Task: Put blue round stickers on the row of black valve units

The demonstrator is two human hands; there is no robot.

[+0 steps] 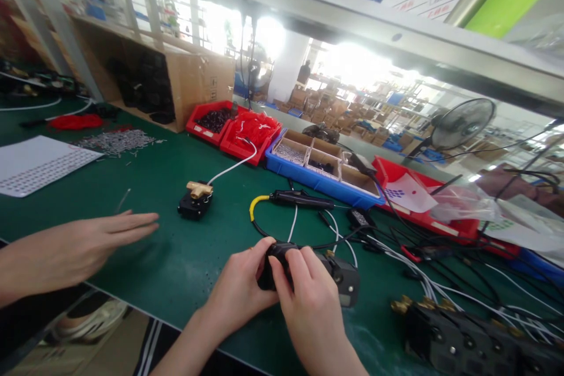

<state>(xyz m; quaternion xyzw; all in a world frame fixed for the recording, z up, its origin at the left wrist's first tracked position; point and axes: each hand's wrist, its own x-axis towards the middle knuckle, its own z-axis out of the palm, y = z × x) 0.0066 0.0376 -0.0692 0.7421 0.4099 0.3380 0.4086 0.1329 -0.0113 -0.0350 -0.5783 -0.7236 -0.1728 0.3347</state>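
Observation:
Both my hands meet at the lower middle over the green mat [176, 258]. My left hand [240, 291] and my right hand [308, 299] are closed together round a small black part [277, 252] with a thin black wire leading off it. Just to the right of them lies a dark grey box [348, 282]. A black unit with a brass fitting [195, 198] and a white wire sits farther back on the left. Another person's hand [83, 244] lies flat and open over the mat at the left.
Behind are red bins [233, 126], a blue compartment tray [317, 164], a cardboard box [198, 79] and a fan [462, 123]. A black tool with a yellow lead [291, 197], tangled wires [440, 264], black brass-tipped units [462, 338], a white sheet [35, 164] and loose pins [117, 141] lie about.

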